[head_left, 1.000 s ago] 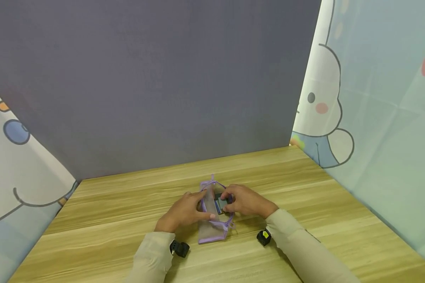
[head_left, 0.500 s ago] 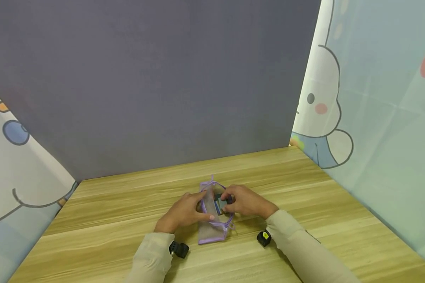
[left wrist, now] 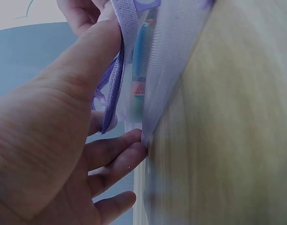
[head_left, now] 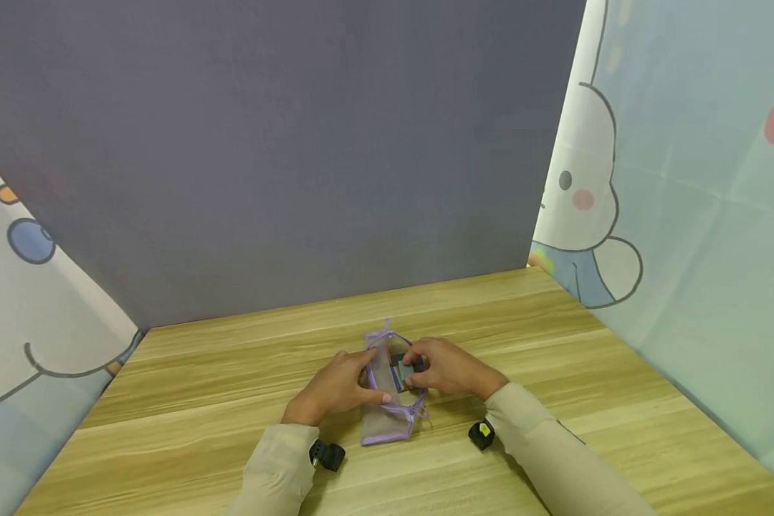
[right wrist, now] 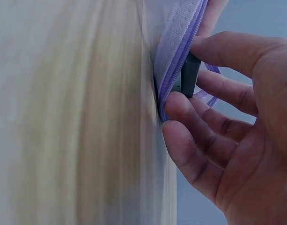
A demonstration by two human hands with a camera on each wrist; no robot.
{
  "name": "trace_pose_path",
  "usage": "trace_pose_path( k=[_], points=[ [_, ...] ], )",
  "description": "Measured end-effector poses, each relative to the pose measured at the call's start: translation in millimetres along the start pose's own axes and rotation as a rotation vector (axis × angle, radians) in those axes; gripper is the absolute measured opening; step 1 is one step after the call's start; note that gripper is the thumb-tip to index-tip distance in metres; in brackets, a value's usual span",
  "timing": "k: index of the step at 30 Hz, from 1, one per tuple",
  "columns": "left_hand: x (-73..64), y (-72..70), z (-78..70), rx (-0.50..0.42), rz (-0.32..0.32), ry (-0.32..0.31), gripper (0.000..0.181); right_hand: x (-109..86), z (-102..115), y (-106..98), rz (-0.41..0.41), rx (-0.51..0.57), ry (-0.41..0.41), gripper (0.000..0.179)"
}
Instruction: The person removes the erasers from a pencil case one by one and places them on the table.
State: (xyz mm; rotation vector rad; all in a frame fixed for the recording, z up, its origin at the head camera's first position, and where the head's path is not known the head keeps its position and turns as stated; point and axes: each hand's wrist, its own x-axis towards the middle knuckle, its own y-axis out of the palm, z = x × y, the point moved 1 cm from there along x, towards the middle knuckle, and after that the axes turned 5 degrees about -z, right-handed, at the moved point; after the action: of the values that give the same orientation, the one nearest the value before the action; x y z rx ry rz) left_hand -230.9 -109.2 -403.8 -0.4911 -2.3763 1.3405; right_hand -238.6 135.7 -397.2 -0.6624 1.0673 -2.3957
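A purple-trimmed mesh zip pouch (head_left: 385, 424) lies on the table with its zipped mouth spread. My left hand (head_left: 337, 385) grips its left side, the thumb over the zip edge and fingers on the outer mesh. At the mouth, my right hand (head_left: 450, 367) pinches a small dark grey-green block (right wrist: 191, 75) between thumb and fingers. Through the mesh in the left wrist view shows a slim blue, pink and green item (left wrist: 140, 61), its kind unclear. Other dark and blue contents are partly hidden by the right fingers.
The wood-grain table (head_left: 219, 401) runs back to a grey upright panel (head_left: 264, 165). Cartoon-printed sheets (head_left: 696, 215) hang at both sides. Black wrist devices (head_left: 327, 455) sit near both cuffs.
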Motion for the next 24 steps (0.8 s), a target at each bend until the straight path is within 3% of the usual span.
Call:
trace_pose_path(
  k=[24],
  points=[
    [-0.3, -1.1, -0.6, 0.026, 0.000, 0.018, 0.097, 1.6, -1.5, 1.7, 0.012, 0.001, 0.002, 0.026]
  ],
)
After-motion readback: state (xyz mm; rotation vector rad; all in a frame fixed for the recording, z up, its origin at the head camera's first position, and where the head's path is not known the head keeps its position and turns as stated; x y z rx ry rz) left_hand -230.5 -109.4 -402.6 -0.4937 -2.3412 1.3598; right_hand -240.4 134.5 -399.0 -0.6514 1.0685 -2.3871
